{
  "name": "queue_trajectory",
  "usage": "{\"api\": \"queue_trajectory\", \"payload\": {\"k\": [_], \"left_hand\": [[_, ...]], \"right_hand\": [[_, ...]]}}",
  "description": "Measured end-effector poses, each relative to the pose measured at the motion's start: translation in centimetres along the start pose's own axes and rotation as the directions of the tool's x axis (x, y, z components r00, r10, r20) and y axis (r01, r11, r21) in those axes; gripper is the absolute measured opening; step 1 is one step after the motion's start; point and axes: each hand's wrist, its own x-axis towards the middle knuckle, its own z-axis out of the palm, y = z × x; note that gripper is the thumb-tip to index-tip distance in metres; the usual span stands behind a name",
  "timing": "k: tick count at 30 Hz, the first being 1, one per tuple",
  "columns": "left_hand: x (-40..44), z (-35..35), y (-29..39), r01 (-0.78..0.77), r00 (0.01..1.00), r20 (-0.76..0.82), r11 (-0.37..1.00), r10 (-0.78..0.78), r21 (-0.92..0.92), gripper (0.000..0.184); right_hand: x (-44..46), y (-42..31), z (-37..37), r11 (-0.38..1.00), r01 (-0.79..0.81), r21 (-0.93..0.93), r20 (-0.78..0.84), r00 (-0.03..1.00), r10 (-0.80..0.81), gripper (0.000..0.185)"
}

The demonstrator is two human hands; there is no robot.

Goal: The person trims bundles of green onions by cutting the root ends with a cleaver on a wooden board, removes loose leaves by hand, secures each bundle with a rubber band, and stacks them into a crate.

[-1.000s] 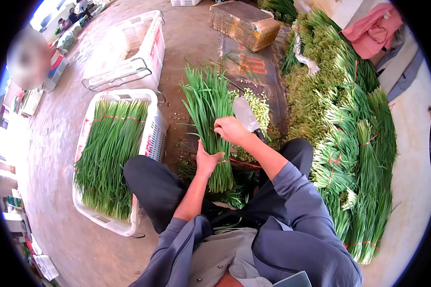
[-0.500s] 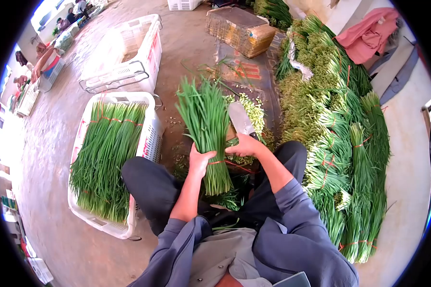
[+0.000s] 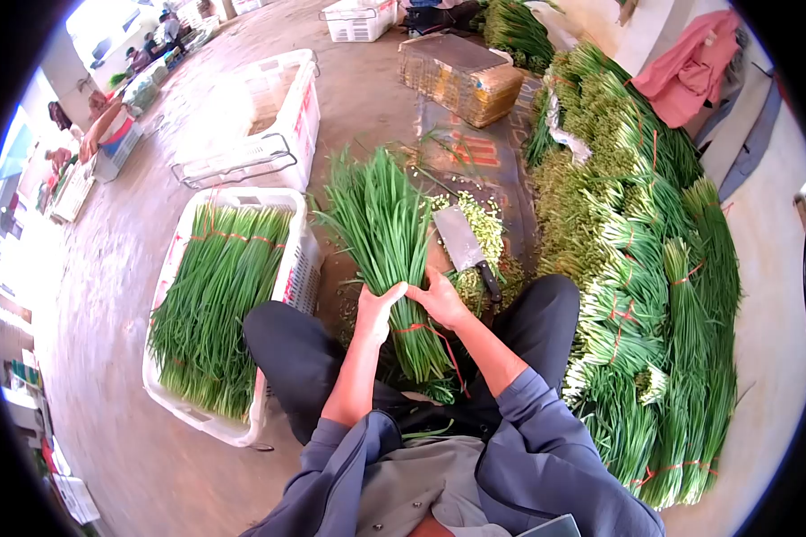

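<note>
A thick bunch of long green chives (image 3: 381, 224) stands tilted between my knees, leafy tops away from me and pale cut ends towards me. My left hand (image 3: 378, 309) wraps its left side, and my right hand (image 3: 437, 300) grips it from the right, the thumbs almost meeting in front. Below the hands a red tie (image 3: 416, 328) crosses the stalks, with a loose end hanging to the right. Just beyond my right hand lies a cleaver (image 3: 459, 240), its black handle pointing towards my right knee. Pale cut bits (image 3: 488, 224) are scattered beside the blade.
On the left stands a white crate (image 3: 157, 345) packed with tied chives, with another white crate (image 3: 304, 134) behind it. Tied bundles (image 3: 681, 358) are heaped along the right wall. A taped box (image 3: 457, 80) sits ahead. People are at the far left.
My right hand has moved left, away from beside the cleaver, onto the bunch. The red tie's loose end now hangs down at the right. The view has shifted slightly.
</note>
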Motion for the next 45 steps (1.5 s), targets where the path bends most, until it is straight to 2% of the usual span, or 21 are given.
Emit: {"api": "queue_trajectory", "payload": {"k": [1, 4, 5, 6, 7, 9, 10, 11, 12, 13, 15, 16, 17, 19, 20, 25, 27, 31, 36, 43, 45], "left_hand": [[-0.1, 0.0, -0.1, 0.004, 0.998, -0.06, 0.999, -0.001, 0.04, 0.06], [-0.7, 0.5, 0.2, 0.007, 0.994, -0.11, 0.999, -0.003, 0.041, 0.058], [-0.8, 0.5, 0.2, 0.004, 0.994, -0.113, 0.999, -0.001, 0.035, 0.058], [-0.9, 0.6, 0.1, -0.008, 0.993, -0.121, 0.998, 0.015, 0.06, 0.057], [-0.8, 0.7, -0.1, -0.02, 0.992, -0.125, 0.996, 0.031, 0.084, 0.055], [-0.8, 0.7, -0.4, -0.023, 0.994, -0.104, 0.997, 0.032, 0.078, 0.057], [-0.7, 0.7, -0.7, -0.059, 0.994, -0.083, 0.994, 0.066, 0.093, 0.057], [-0.7, 0.9, -0.8, -0.095, 0.993, -0.062, 0.99, 0.102, 0.107, 0.057], [-0.8, 1.1, -0.8, -0.079, 0.996, -0.04, 0.994, 0.082, 0.08, 0.061], [-1.0, 1.3, -0.8, -0.079, 0.996, -0.033, 0.994, 0.082, 0.078, 0.061], [-1.3, 1.5, -0.7, -0.086, 0.996, 0.004, 0.994, 0.086, 0.075, 0.064], [-1.4, 1.5, -0.5, -0.093, 0.996, 0.012, 0.989, 0.092, 0.115, 0.067], [-1.3, 1.5, -0.4, -0.097, 0.995, 0.011, 0.989, 0.096, 0.11, 0.067], [-1.7, 1.5, -0.5, -0.076, 0.997, -0.007, 0.985, 0.078, 0.156, 0.076], [-1.7, 1.5, -0.3, -0.074, 0.997, -0.014, 0.981, 0.078, 0.181, 0.078], [-1.8, 1.7, -0.1, -0.098, 0.995, -0.003, 0.975, 0.101, 0.199, 0.076], [-2.0, 1.8, 0.0, -0.106, 0.994, 0.007, 0.975, 0.107, 0.195, 0.076], [-1.9, 1.9, 0.0, -0.1, 0.995, 0.003, 0.961, 0.102, 0.256, 0.076], [-2.0, 1.8, -0.1, -0.099, 0.994, -0.009, 0.95, 0.107, 0.295, 0.075], [-1.0, 0.7, -2.0, -0.161, 0.984, 0.002, 0.889, 0.177, 0.428, 0.075], [-0.9, 0.4, -2.6, -0.176, 0.98, 0.001, 0.866, 0.199, 0.467, 0.075]], "right_hand": [[-0.3, -0.4, 0.4, 1.0, 0.007, 0.012, -0.036, 0.999, -0.007, 0.056], [-0.7, -3.2, -1.1, 0.991, -0.118, -0.068, 0.052, 0.991, 0.122, 0.06], [-0.3, -3.0, -2.2, 0.942, -0.044, -0.332, 0.091, 0.993, 0.078, 0.052], [0.0, -7.7, -3.2, 0.845, -0.087, -0.527, 0.265, 0.928, 0.261, 0.045], [-0.1, -9.0, -3.9, 0.788, -0.019, -0.615, 0.365, 0.879, 0.306, 0.041], [-0.1, -9.5, -4.6, 0.748, 0.107, -0.655, 0.311, 0.94, 0.138, 0.034], [0.2, -9.6, -4.7, 0.725, 0.149, -0.673, 0.223, 0.975, 0.007, 0.033], [0.8, -10.7, -4.1, 0.698, 0.107, -0.708, 0.045, 0.993, -0.106, 0.028], [0.9, -11.9, -3.9, 0.742, 0.117, -0.66, -0.042, 0.98, -0.192, 0.016], [1.3, -12.9, -3.5, 0.739, 0.114, -0.664, -0.048, 0.98, -0.194, 0.016], [2.3, -14.3, -2.8, 0.701, 0.363, -0.614, -0.06, 0.864, -0.5, 0.011], [2.7, -14.3, -2.7, 0.667, 0.411, -0.621, -0.018, 0.844, -0.536, 0.017], [3.2, -14.4, -2.6, 0.663, 0.414, -0.623, -0.012, 0.843, -0.538, 0.017], [3.8, -14.1, -2.3, 0.823, 0.272, -0.498, -0.075, 0.933, -0.353, 0.023], [4.2, -13.8, -2.7, 0.732, 0.289, -0.617, -0.013, 0.926, -0.376, 0.025], [4.1, -13.7, -3.1, 0.745, 0.244, -0.621, -0.003, 0.95, -0.313, 0.022], [3.7, -14.1, -3.2, 0.715, 0.187, -0.673, 0.032, 0.974, -0.224, 0.023], [3.4, -13.7, -3.6, 0.659, 0.206, -0.724, 0.061, 0.97, -0.237, 0.022], [3.1, -12.5, -4.2, 0.501, 0.353, -0.79, 0.147, 0.903, -0.403, 0.019], [2.4, -13.3, -4.5, 0.471, 0.292, -0.833, 0.157, 0.94, -0.304, 0.025], [2.0, -13.6, -4.8, 0.526, 0.267, -0.808, 0.123, 0.949, -0.292, 0.026]]}}
